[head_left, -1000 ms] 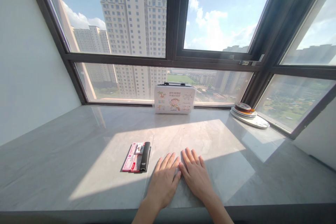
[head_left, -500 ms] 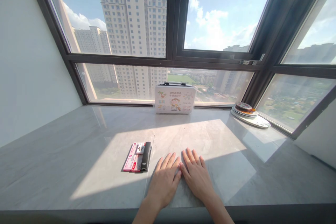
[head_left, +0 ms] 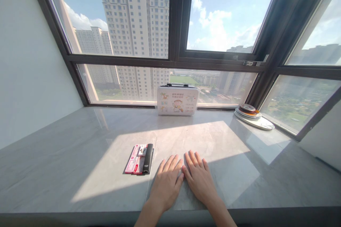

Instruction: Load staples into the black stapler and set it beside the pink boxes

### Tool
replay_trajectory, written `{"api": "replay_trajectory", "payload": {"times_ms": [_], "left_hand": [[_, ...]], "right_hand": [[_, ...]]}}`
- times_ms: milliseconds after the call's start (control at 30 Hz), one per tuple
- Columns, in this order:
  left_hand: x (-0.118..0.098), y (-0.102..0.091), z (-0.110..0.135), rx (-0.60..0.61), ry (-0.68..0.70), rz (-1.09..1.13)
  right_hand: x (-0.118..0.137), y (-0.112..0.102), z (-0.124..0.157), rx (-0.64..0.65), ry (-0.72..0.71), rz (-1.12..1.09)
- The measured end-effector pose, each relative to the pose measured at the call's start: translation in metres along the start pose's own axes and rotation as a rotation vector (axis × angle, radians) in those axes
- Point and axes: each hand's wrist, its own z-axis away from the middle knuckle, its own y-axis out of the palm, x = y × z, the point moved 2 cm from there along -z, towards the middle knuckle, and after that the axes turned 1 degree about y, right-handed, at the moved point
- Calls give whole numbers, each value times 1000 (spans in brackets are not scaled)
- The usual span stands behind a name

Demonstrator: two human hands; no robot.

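My left hand (head_left: 166, 183) lies flat on the grey marbled sill (head_left: 112, 191), fingers stretched out and holding nothing. Beside it my right hand (head_left: 200, 180) rests palm down in the same way, its thumb close to the left hand's fingers. Just left of my left hand is a black stapler (head_left: 148, 159), lying lengthwise away from me. Against the stapler's left side are several small red-and-white boxes (head_left: 131, 164), with a smaller white box (head_left: 142, 150) among them near the far end.
A white carry case (head_left: 177, 101) with cartoon prints and a black handle stands upright against the window. In the right corner sits a stack of round plates or lids (head_left: 249, 113) on a pale oval board (head_left: 262, 123). Dark window frames (head_left: 174, 62) border the sill.
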Motion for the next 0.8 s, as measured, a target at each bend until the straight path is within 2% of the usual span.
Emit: {"api": "replay_trajectory", "payload": {"times_ms": [800], "left_hand": [[-2,-4,1,29,-19,3]], "right_hand": [[0,4,3,-26,6,20]]}}
